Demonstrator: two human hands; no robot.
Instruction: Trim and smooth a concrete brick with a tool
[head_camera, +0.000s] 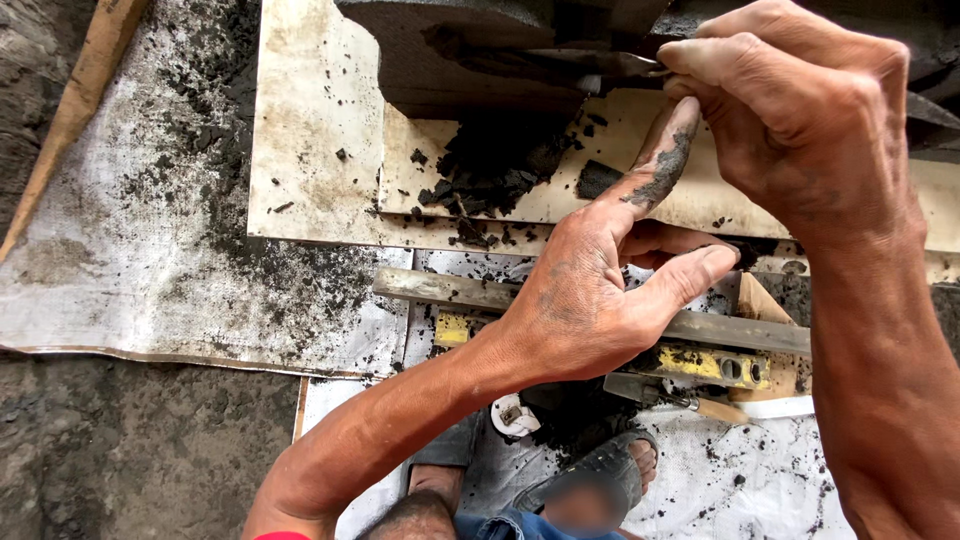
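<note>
I'm carving the dark block (470, 60) at the top, on the pale board (310, 150): right hand (800, 120) fingers grip the blade (560, 65), left hand (590, 290) open, forefinger steadying; next stroke probably needs light pressure

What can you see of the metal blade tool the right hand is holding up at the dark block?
The metal blade tool is a thin, flat, grey strip, smeared with dark residue. It lies nearly level, pointing left against the underside of the dark block. The right hand pinches its right end, hiding any handle. The left hand raises a soiled forefinger just beneath it; whether it touches is unclear. Black crumbs lie on the pale board below.
</note>
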